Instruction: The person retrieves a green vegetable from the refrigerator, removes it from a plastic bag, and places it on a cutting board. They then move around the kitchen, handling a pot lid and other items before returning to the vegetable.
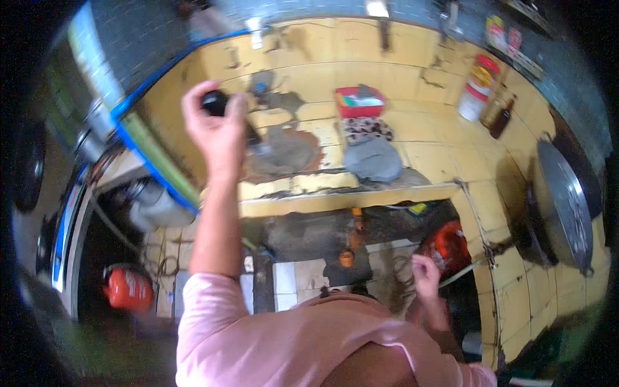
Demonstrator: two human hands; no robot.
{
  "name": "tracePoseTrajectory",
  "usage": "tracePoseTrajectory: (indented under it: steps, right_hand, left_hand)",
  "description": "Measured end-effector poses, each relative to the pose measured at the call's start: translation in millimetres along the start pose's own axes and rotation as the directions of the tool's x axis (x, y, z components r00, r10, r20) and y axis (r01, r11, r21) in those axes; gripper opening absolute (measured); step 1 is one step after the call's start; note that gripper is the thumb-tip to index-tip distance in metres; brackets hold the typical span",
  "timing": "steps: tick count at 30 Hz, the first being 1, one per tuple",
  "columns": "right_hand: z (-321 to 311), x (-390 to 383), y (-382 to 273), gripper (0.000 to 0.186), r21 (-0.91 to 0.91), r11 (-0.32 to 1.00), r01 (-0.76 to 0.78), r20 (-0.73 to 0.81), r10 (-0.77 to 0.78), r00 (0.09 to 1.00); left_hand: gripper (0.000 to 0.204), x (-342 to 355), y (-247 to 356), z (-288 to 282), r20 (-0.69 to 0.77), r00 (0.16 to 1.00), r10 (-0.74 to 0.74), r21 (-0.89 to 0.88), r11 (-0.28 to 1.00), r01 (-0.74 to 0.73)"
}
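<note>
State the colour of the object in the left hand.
The object looks mostly black in the head view.

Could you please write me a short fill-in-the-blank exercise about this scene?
1. The left hand holds an object coloured ____.
2. The small open basket on the tiled counter is coloured ____.
3. The slim-necked bottle near the red-topped container is coloured ____.
4. The big round metal pan is on the ____ side of the picture.

Missing words: black; red; brown; right.
</note>
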State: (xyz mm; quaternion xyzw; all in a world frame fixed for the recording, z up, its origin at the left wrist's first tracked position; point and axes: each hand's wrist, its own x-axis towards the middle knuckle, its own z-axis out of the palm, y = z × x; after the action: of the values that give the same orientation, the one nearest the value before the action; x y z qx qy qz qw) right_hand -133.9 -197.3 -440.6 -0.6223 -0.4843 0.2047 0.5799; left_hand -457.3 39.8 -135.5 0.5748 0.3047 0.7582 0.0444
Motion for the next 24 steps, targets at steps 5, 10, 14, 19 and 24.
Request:
tracePoseTrajectory:
  steps: [5,10,14,19,24]
  right_hand:
    - [18.6,44.8,-12.8,0.013,0.039,0.986,-0.160,0.047,0.158,0.986]
    - [25.1,87.8,-1.5,0.011,-0.320,0.930,0.182,0.107,-0.155,0.982]
    - [8.7,117.4,29.2,0.010,0.118,0.993,0.027,0.027,-0.030,0.999]
    - [18.9,153.5,5.3,0.019,0.349,0.867,-0.355,0.001,0.378,0.926]
    - [37.6,181.9,-9.3,0.017,0.309,0.905,-0.291,-0.067,0.326,0.943]
  left_hand:
    - [0.033,33.3,-38.4,49.3,-0.085,0.995,0.057,0.065,0.997,-0.051]
    - [0.036,94.3,-59.7,80.8,-0.175,0.959,0.224,0.211,0.960,-0.186]
    - [0.034,170.6,-84.1,82.3,-0.276,0.949,0.151,0.025,0.988,-0.150]
    - [0.034,245.2,-76.5,77.5,-0.402,0.857,0.322,0.224,0.942,-0.249]
    - [0.038,329.4,-117.2,62.7,-0.383,0.859,0.339,0.106,0.940,-0.324]
